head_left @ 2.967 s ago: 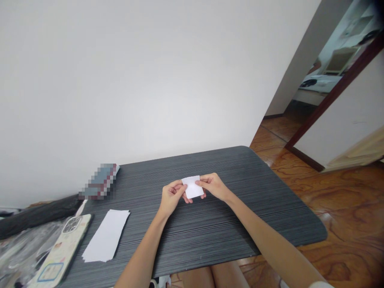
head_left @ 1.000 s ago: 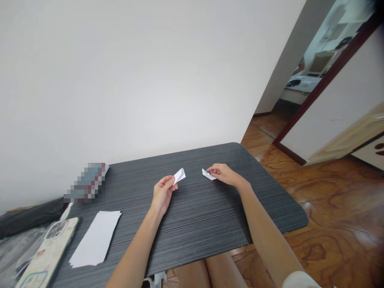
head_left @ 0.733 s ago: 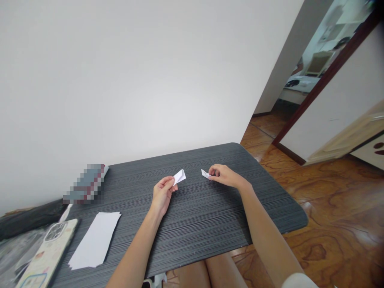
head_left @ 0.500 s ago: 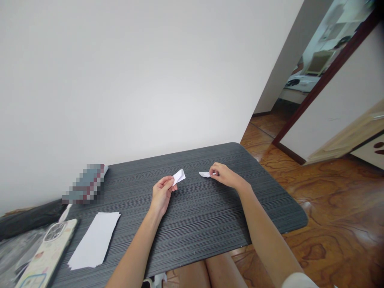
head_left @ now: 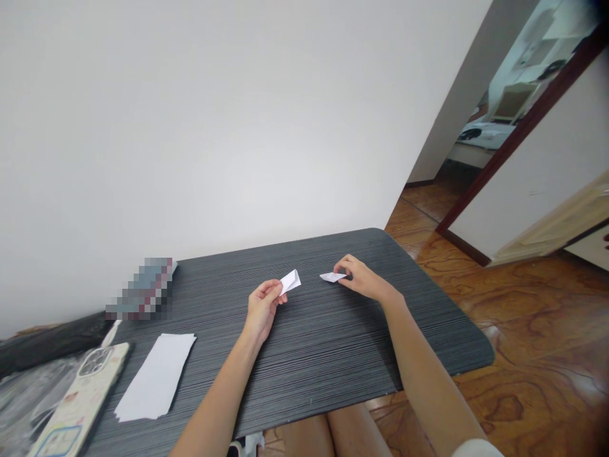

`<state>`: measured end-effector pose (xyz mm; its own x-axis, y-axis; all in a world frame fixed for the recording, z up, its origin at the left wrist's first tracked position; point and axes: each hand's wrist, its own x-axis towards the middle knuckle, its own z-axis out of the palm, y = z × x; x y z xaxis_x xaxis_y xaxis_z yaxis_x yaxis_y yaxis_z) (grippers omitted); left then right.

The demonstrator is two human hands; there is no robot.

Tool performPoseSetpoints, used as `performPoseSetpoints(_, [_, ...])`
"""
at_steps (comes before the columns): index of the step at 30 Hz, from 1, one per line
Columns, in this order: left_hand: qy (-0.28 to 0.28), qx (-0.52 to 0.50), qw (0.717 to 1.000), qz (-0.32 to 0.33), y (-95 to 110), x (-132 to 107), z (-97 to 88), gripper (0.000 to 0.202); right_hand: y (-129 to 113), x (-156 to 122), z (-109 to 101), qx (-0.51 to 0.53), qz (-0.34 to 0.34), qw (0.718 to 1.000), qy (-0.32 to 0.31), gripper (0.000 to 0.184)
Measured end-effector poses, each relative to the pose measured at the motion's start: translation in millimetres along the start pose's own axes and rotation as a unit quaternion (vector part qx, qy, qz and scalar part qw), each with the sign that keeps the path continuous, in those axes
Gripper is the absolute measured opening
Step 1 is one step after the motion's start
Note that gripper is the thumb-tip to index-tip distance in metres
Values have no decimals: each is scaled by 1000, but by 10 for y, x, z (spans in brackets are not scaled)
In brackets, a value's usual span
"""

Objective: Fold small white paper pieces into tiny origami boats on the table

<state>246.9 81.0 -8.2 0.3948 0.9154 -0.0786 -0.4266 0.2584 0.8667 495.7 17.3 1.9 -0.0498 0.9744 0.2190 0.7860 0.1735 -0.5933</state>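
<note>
My left hand (head_left: 263,309) is closed in a pinch on a small folded white paper piece (head_left: 290,280), held just above the dark striped table (head_left: 309,355). My right hand (head_left: 360,279) is closed on a second small white paper piece (head_left: 332,277), which sticks out to the left of its fingertips, low over the table. The two pieces are a short gap apart near the table's middle.
A stack of white paper strips (head_left: 157,377) lies at the table's left. A phone in a patterned case (head_left: 80,401) rests at the left edge, with a blurred-out object (head_left: 143,289) behind it. Wooden floor (head_left: 523,330) and an open doorway are to the right.
Three seconds ago both hands held one white paper together. Now each hand holds its own smaller piece, apart. Over the last second the right hand turned its piece flatter.
</note>
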Motion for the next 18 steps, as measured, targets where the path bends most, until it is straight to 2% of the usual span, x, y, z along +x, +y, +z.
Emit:
performPoseSetpoints(3, [-7, 9, 1000, 3, -12, -16, 14, 13, -149, 30, 0, 40, -19, 996, 77, 18])
performPoseSetpoints(5, [-8, 17, 1000, 12, -22, -31, 31, 14, -321, 69, 73, 112, -8, 984, 135, 18])
performPoseSetpoints(7, [4, 26, 999, 37, -33, -48, 54, 16, -523, 107, 213, 248, 11, 961, 126, 18])
performPoseSetpoints(9, [28, 40, 996, 81, -40, -69, 80, 21, -706, 136, 394, 374, 36, 925, 60, 22])
performPoseSetpoints(11, [49, 63, 989, 124, -42, -95, 109, 27, -830, 156, 566, 442, 74, 893, 32, 27])
performPoseSetpoints(15, [52, 119, 980, 154, -40, -161, 171, 34, -878, 181, 749, 512, 149, 840, 99, 36])
performPoseSetpoints(18, [28, 154, 976, 148, -50, -198, 203, 34, -826, 194, 757, 522, 149, 832, 114, 30])
